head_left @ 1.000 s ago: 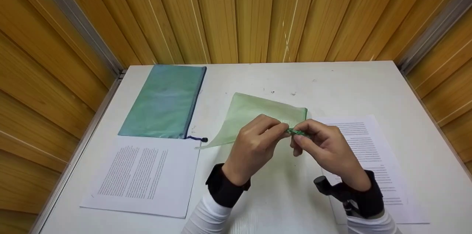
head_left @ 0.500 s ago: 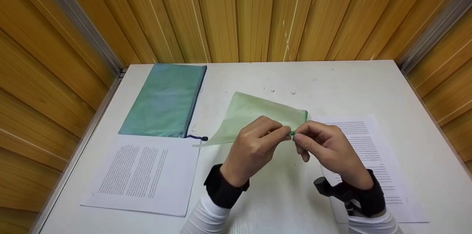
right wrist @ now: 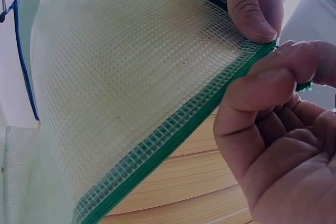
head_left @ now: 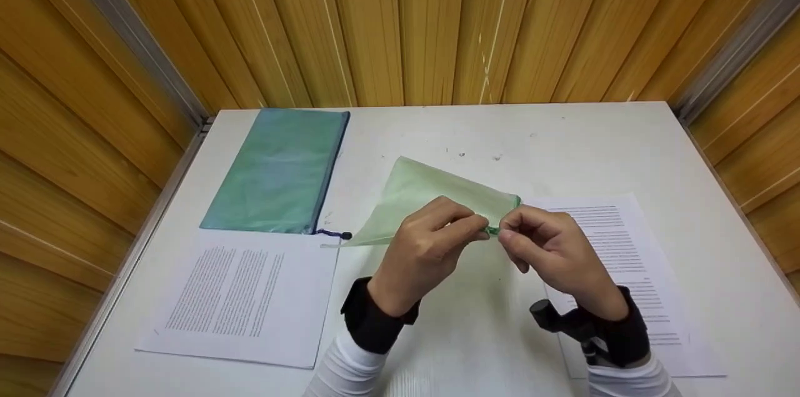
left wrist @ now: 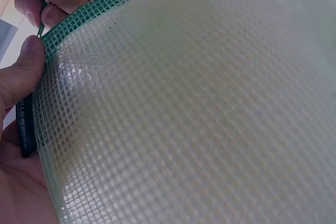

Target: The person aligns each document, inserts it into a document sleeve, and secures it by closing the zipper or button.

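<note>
I'm looking at the head view: both hands are meeting at frame centre, lifted off the white table (head_left: 437, 128) w/ a light-green mesh pouch (head_left: 431, 194) between them. The pouch is tilting, its near right corner raised, its far left corner trailing down toward the tabletop at centre-left. Lifting it this way is prob. keeping the zip edge taut and reachable.

The left hand (head_left: 431, 247) is pinching that raised corner, thumb and forefinger curled tight on the green zip tape; in the left wrist view the thumb (left wrist: 18, 72) is pressing right at the mesh edge beside a small black label. I'm reading that as the anchor grip, so the fabric isn't sliding.

The right hand (head_left: 550, 247) is closing narrow, thumb and forefinger nipped on a small green bit at the zip end, just right of the left hand's pinch. In the right wrist view its fingertips (right wrist: 262, 85) are sitting on the end of the green zipper band (right wrist: 173, 135), apparently on the pull tab; the other fingers are hanging loosely curled.

A teal zip pouch (head_left: 278, 169) is lying flat in the upper left, blue pull cord at its near corner. One printed sheet (head_left: 240, 297) is sitting lower left, just below it; another printed page (head_left: 625, 259) is lying lower right, partly under the right wrist.
</note>
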`<state>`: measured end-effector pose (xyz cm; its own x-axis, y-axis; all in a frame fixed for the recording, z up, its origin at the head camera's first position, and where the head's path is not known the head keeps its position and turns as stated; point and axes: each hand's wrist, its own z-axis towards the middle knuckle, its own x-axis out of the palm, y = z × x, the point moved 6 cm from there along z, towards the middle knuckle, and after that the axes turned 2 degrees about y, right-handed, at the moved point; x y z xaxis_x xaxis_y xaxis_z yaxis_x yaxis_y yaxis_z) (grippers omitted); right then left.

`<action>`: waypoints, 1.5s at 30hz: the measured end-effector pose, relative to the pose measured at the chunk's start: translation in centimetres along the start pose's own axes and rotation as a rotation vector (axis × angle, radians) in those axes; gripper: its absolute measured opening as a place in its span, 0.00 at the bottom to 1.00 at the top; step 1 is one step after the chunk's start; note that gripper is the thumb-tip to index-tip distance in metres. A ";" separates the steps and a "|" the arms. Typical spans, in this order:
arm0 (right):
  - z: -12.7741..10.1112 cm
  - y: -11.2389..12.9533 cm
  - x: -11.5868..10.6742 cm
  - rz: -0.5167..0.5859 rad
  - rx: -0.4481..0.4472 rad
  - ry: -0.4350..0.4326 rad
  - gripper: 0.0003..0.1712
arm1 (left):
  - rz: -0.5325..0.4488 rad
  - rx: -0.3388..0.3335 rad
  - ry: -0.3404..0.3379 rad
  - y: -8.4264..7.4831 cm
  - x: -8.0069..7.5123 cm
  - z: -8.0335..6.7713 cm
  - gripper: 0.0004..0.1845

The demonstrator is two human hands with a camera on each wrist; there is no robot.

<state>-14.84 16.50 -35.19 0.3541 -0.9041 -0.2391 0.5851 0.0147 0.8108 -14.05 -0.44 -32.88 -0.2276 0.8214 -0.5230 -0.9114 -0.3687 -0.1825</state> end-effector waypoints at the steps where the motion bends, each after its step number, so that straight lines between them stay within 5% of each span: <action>1: 0.0 -0.1 0.1 0.009 -0.003 0.003 0.13 | -0.008 -0.001 -0.003 0.0 -0.1 -0.1 0.03; 14: 0.1 -0.4 0.4 0.015 0.013 -0.010 0.12 | -0.081 -0.026 -0.061 0.3 -1.0 -0.7 0.07; 23: 0.2 -0.4 0.1 0.021 0.007 -0.018 0.12 | -0.045 -0.049 0.002 0.6 -0.7 -0.7 0.07; 37: 0.4 -1.1 -0.3 0.010 0.083 -0.057 0.10 | -0.063 -0.034 -0.142 0.8 -1.9 -0.1 0.06; 45: 0.3 -1.1 -0.6 -0.027 0.096 -0.078 0.09 | -0.069 -0.045 -0.137 1.0 -1.7 0.0 0.07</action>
<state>-15.89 16.95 -35.76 0.2794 -0.9341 -0.2222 0.5199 -0.0474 0.8529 -14.61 -2.22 -32.23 -0.2125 0.8958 -0.3904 -0.9110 -0.3261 -0.2524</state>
